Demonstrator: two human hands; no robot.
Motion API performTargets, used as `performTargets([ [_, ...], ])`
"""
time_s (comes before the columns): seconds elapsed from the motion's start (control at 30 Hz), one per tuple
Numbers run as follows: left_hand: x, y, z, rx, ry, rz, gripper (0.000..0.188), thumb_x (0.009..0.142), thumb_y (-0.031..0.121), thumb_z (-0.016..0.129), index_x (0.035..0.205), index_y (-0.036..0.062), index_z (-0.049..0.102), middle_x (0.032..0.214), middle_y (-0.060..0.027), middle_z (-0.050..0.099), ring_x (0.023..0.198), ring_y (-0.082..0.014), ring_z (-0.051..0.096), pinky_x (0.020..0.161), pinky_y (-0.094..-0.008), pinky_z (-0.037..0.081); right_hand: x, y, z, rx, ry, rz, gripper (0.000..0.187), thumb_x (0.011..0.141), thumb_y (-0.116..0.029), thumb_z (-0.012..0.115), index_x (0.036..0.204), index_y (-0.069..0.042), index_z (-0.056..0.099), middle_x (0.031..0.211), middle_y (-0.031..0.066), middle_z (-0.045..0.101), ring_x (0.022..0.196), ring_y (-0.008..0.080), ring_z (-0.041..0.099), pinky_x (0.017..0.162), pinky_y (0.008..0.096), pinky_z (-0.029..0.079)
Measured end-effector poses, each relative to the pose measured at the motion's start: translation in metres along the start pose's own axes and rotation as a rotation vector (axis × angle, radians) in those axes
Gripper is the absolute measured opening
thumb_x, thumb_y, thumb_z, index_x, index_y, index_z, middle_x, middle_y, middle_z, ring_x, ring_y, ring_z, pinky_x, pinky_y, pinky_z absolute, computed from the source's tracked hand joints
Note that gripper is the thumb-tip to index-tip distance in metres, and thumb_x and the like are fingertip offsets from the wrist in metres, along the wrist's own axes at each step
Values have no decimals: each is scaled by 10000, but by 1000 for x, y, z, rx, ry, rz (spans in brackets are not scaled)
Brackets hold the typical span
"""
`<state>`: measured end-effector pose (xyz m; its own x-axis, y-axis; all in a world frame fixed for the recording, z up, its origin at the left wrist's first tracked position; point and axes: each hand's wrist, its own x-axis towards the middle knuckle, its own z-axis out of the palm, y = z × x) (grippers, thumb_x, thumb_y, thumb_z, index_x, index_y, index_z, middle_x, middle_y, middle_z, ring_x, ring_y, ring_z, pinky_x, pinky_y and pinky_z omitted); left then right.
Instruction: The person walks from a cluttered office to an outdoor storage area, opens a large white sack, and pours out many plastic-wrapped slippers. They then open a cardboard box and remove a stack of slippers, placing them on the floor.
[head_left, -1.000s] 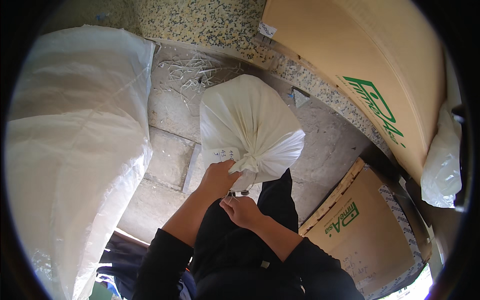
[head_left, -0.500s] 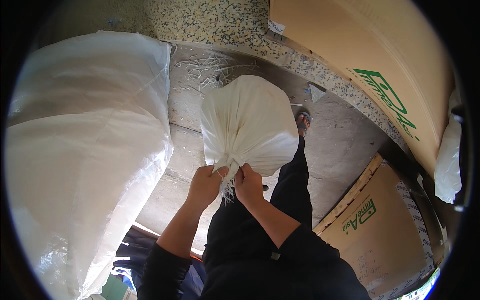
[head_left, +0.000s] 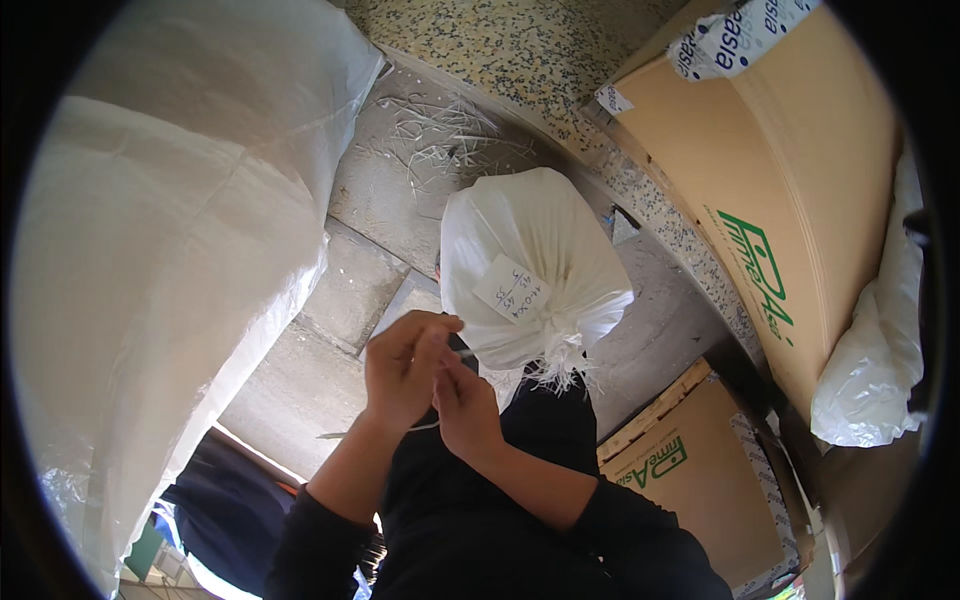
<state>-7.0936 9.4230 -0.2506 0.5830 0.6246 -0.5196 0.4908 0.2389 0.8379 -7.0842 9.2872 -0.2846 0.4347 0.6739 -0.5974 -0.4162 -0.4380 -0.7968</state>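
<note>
A full white woven sack point(head_left: 540, 240) stands on the floor in front of me, its gathered neck point(head_left: 563, 345) twisted shut with frayed threads sticking out. A white paper label point(head_left: 511, 288) with handwriting lies on its side. Just left of the neck, my left hand point(head_left: 402, 365) and my right hand point(head_left: 468, 408) meet, fingers pinched together. Between them runs a thin white plastic strip point(head_left: 463, 353), and a loose end point(head_left: 335, 435) shows past my left wrist. The fingertips partly hide the strip.
A big translucent plastic-covered load point(head_left: 170, 270) fills the left side. Cardboard boxes stand at right, one large point(head_left: 790, 180) and one lower point(head_left: 710, 490). Shredded white strips point(head_left: 445, 135) litter the concrete floor near a speckled stone ledge point(head_left: 480, 50). Rolled plastic point(head_left: 875, 370) hangs at far right.
Both hands have let go of the sack's knotted neck and come together to its left, on a thin strip. The sack now sits farther right in view, its label showing.
</note>
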Motion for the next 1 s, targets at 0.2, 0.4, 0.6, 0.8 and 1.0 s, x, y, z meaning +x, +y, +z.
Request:
performTargets([
  [0.2, 13, -80, 3, 34, -75, -320, 374, 1029, 316, 477, 1202, 10, 604, 996, -104, 681, 813, -172, 671, 689, -290, 522, -20, -142, -52, -335, -604, -453, 117, 905, -90, 613, 1005, -65, 668, 798, 120, 648, 618, 248, 628, 542, 357, 502],
  [0.4, 11, -139, 102, 522, -415, -21, 460, 921, 375, 624, 1224, 29, 610, 1180, -173, 634, 1057, -334, 628, 930, -423, 484, 93, -34, -253, -571, 601, 405, 486, 925, -420, 627, 1087, 39, 611, 760, 71, 619, 583, 151, 553, 490, 321, 453],
  [0.6, -4, -156, 96, 576, -292, -224, 276, 886, 247, 671, 1057, 31, 677, 1005, -142, 677, 898, -296, 659, 811, -382, 522, 88, 170, -353, -345, 443, 559, 367, 872, -299, 639, 897, 67, 662, 717, 142, 677, 622, 190, 652, 511, 323, 469],
  [0.8, 10, -117, 161, 539, -242, 254, 192, 837, 184, 700, 956, 34, 678, 960, -112, 648, 937, -311, 623, 841, -406, 499, 20, 92, -330, 50, 384, 406, 296, 932, -227, 653, 1004, 59, 669, 916, 98, 704, 776, 127, 666, 583, 301, 489],
  [1.0, 7, -124, 186, 781, -361, 222, 361, 770, 224, 746, 1068, 40, 659, 1093, -140, 635, 1050, -341, 581, 921, -442, 463, -17, 35, -238, -399, -57, 537, 396, 926, -334, 658, 890, 60, 658, 656, 143, 643, 585, 198, 600, 585, 355, 481],
])
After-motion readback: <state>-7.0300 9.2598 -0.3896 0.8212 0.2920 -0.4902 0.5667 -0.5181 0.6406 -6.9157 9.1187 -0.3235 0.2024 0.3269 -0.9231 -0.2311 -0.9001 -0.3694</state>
